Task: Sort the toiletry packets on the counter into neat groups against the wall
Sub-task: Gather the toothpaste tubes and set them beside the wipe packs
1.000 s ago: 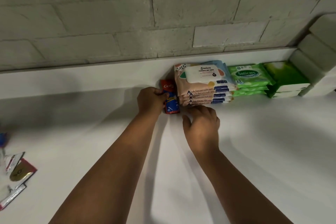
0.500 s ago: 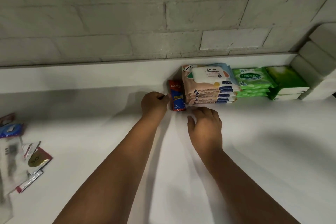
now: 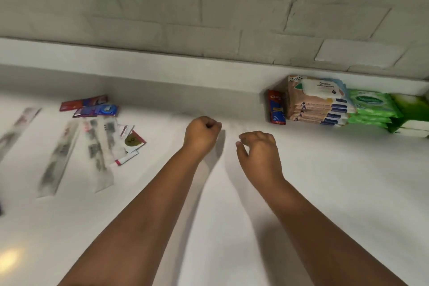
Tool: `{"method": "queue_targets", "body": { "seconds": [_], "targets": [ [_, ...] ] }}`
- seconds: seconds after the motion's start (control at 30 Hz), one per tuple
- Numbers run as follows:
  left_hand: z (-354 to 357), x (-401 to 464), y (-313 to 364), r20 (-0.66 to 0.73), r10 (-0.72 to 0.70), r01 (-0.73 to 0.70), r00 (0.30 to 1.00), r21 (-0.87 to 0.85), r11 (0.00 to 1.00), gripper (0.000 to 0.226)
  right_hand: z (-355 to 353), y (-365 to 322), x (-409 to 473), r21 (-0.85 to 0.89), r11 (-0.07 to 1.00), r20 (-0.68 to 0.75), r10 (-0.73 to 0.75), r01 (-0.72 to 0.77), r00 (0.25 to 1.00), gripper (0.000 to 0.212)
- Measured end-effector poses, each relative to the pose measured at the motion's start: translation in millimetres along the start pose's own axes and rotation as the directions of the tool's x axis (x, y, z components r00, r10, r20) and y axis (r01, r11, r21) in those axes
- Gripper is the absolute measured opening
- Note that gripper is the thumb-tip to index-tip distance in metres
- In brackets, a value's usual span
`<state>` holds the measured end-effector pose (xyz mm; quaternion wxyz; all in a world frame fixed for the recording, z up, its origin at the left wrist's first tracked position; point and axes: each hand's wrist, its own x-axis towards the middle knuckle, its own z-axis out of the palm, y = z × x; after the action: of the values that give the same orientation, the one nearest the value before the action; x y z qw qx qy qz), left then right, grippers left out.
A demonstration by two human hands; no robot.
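Thin plastic film is making up the loose packets (image 3: 97, 146) that are lying scattered flat on the counter (image 3: 325, 204) to your left, well apart from the wall (image 3: 209, 7); they are blurring in this view, so you cannot be reading their labels. You are likely looking at very light, limp, slick sleeves, the long clear ones probably flexing if lifted by one end, so you should be pinching each near its middle or sliding a few together by their edges. The red pouch (image 3: 133, 140) and the blue packet (image 3: 96, 109) are lying among them, the blue one just in front of a red packet (image 3: 82, 102). Against the wall on the right, the sorted groups are already standing: a red tube pack (image 3: 276, 108) just beside the peach wipes stack (image 3: 318, 102), then the green wipes (image 3: 369, 107); those are soft and squashy by the look, heavier than the sleeves. Your left hand (image 3: 202, 136) is hovering over bare counter with its fingers curled tight into a fist, gripping nothing. Your right hand (image 3: 257, 151) is hanging beside it with fingers loosely bent and thumb spread, palm down, holding nothing and touching no packet. Both hands are sitting between the loose packets and the sorted row.
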<state>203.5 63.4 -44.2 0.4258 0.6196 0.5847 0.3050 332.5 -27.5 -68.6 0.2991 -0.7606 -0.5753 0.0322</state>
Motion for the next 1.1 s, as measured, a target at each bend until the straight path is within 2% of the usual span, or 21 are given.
{"method": "queue_targets", "body": {
  "seconds": [0.4, 0.67, 0.77, 0.87, 0.97, 1.1],
  "targets": [
    [-173, -42, -49, -0.184, -0.006, 0.0, 0.983, -0.029, 1.0, 0.01, 40, -157, -10, 0.12, 0.982, 0.182, -0.169, 0.149, 0.969, 0.029],
    [-288, -67, -113, -0.352, -0.024, 0.085, 0.936, 0.157, 0.984, 0.014, 85, -266, -32, 0.185, 0.943, 0.259, -0.318, 0.277, 0.912, 0.029],
    [-325, -75, -146, -0.448, -0.038, 0.175, 0.893, 0.269, 0.947, 0.011, 103, -298, -45, 0.21, 0.921, 0.306, -0.38, 0.327, 0.873, 0.028],
    [-356, -81, -175, -0.515, -0.129, 0.327, 0.848, 0.315, 0.891, 0.016, 124, -325, -60, 0.234, 0.901, 0.341, -0.427, 0.364, 0.837, 0.026],
    [-374, -85, -192, -0.513, -0.232, 0.463, 0.826, 0.383, 0.799, 0.033, 143, -353, -72, 0.244, 0.89, 0.381, -0.454, 0.386, 0.805, 0.028],
    [-376, -86, -200, -0.482, -0.295, 0.501, 0.825, 0.38, 0.778, 0.048, 160, -376, -82, 0.221, 0.875, 0.447, -0.483, 0.431, 0.752, 0.029]
  ]
}}
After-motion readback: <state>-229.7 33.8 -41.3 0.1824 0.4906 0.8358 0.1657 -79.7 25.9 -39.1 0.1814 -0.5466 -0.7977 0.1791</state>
